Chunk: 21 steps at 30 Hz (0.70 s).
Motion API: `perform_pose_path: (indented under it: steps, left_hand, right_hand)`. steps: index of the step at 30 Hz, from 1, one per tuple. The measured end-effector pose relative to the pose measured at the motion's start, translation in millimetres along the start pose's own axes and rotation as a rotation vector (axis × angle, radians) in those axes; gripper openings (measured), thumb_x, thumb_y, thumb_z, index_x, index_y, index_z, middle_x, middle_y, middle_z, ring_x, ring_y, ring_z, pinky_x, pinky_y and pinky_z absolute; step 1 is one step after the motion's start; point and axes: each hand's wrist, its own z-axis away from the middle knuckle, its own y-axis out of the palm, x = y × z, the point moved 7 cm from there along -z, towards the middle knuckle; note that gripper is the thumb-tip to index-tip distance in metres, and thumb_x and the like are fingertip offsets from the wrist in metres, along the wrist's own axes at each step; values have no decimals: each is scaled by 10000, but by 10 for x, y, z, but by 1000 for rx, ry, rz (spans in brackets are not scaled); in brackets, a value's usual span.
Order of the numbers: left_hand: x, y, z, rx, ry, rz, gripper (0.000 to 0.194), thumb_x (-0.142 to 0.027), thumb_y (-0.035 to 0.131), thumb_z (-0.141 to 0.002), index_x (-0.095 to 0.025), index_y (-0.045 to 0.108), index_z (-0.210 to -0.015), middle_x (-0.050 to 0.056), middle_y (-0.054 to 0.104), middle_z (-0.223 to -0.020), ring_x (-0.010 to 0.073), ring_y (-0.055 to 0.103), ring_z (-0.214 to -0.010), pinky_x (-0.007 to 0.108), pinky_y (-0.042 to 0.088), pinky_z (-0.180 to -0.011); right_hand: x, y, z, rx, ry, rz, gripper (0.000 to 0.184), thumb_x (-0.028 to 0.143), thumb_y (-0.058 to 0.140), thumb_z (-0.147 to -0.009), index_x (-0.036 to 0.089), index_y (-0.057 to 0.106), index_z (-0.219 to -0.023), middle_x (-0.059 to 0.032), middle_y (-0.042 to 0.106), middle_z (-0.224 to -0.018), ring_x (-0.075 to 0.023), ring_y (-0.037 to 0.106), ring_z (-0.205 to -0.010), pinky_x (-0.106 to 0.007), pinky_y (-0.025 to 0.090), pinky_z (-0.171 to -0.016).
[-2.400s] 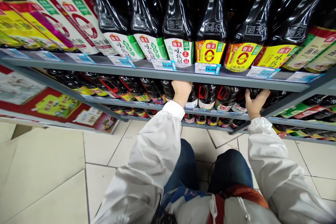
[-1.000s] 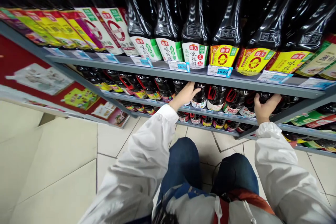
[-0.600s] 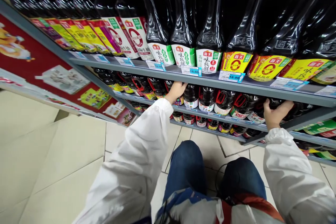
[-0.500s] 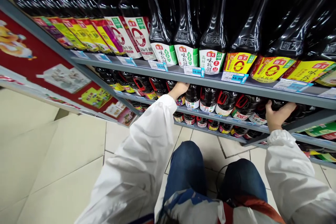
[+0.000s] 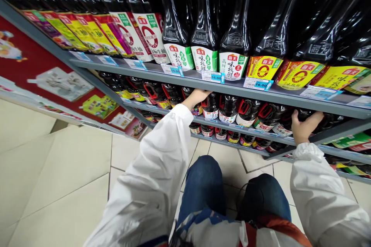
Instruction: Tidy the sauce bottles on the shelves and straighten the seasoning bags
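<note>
My left hand (image 5: 197, 98) reaches under the upper shelf's front edge, among the dark bottles of the shelf below. Its fingers are hidden behind that edge, so what they touch does not show. Just right of it stands a bottle with a white label and red handle (image 5: 210, 107). My right hand (image 5: 305, 126) is at the right end of the same lower row. Thumb and fingers lie on either side of a dark soy sauce bottle (image 5: 303, 114), mostly covered by the hand and shelf edge.
Tall soy sauce bottles (image 5: 234, 60) line the upper shelf (image 5: 191, 82), with price tags on its edge. More bottles (image 5: 221, 134) stand on the bottom shelf. A slanting grey bar (image 5: 337, 129) runs beside my right hand. A red poster panel (image 5: 58, 73) covers the shelf's left end.
The view has shifted slightly, so the shelves' left part sits a little farther left and lower shelves a little higher. Both hands keep nearly the same places at the lower row.
</note>
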Motion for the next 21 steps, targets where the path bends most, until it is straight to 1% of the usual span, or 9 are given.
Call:
perform_pose_path:
  steps: [2, 4, 6, 8, 12, 15, 17, 18, 21]
  left_hand:
    - [34, -12, 1, 23, 0, 21, 640, -533, 685, -868, -192, 591, -1401, 122, 687, -1345, 278, 526, -1409, 469, 348, -1240]
    - [70, -25, -1, 27, -15, 16, 655, -544, 686, -862, -192, 587, -1405, 125, 675, -1364, 277, 523, -1412, 462, 357, -1234]
    - [100, -27, -18, 48, -36, 13, 669, -546, 700, -851, -196, 585, -1409, 124, 675, -1364, 276, 549, -1386, 458, 372, -1226]
    - [125, -41, -42, 77, -54, 20, 682, -550, 716, -834, -206, 589, -1409, 116, 683, -1353, 275, 582, -1348, 456, 387, -1218]
    - [171, -133, -73, 116, -88, 28, 703, -566, 743, -794, -223, 611, -1393, 106, 701, -1323, 281, 621, -1293, 461, 415, -1199]
    - [180, -149, -65, 123, -93, 36, 706, -556, 761, -780, -219, 620, -1384, 113, 703, -1318, 280, 619, -1295, 467, 412, -1199]
    - [166, -95, -51, 85, -80, 37, 689, -525, 768, -790, -210, 617, -1384, 111, 706, -1314, 271, 601, -1319, 457, 382, -1220]
    - [160, -53, -40, 47, -74, 27, 676, -500, 775, -793, -204, 619, -1381, 111, 710, -1307, 268, 593, -1330, 449, 366, -1230]
    - [155, 67, 12, -130, -73, -59, 614, -425, 782, -800, -177, 640, -1344, 126, 721, -1282, 279, 573, -1356, 436, 347, -1231]
  right_hand:
    - [-2, 1, -1, 5, 10, 2, 944, 578, 629, -797, -1, 325, -1476, -367, 387, -1481, -470, 346, -1422, -540, 189, -1244]
    - [14, -4, -4, 8, 6, 3, 861, 567, 624, -799, 45, 370, -1434, -350, 392, -1489, -459, 350, -1422, -541, 194, -1241]
    - [42, -18, -8, 1, -6, -10, 782, 558, 625, -803, 64, 416, -1371, -354, 409, -1463, -459, 357, -1412, -544, 196, -1235]
    - [62, -29, -14, -4, -13, -21, 745, 556, 625, -810, 67, 435, -1340, -359, 422, -1438, -460, 363, -1402, -544, 206, -1227]
    - [62, -25, -16, -7, -1, -12, 746, 548, 627, -800, 67, 438, -1338, -345, 439, -1428, -444, 382, -1390, -540, 244, -1213]
    - [82, -11, -14, -5, 11, -20, 831, 578, 669, -778, 46, 417, -1365, -348, 411, -1462, -437, 347, -1429, -521, 214, -1236]
    - [118, -16, -22, -5, 26, -17, 925, 614, 744, -731, 51, 406, -1383, -340, 414, -1472, -433, 347, -1433, -514, 208, -1241]
    - [140, -28, -31, -8, 34, -11, 955, 617, 781, -704, 59, 407, -1382, -336, 426, -1464, -432, 363, -1421, -513, 221, -1236]
    - [191, -82, -69, -3, 45, 16, 911, 585, 805, -693, 77, 437, -1355, -310, 489, -1411, -422, 437, -1364, -518, 310, -1189]
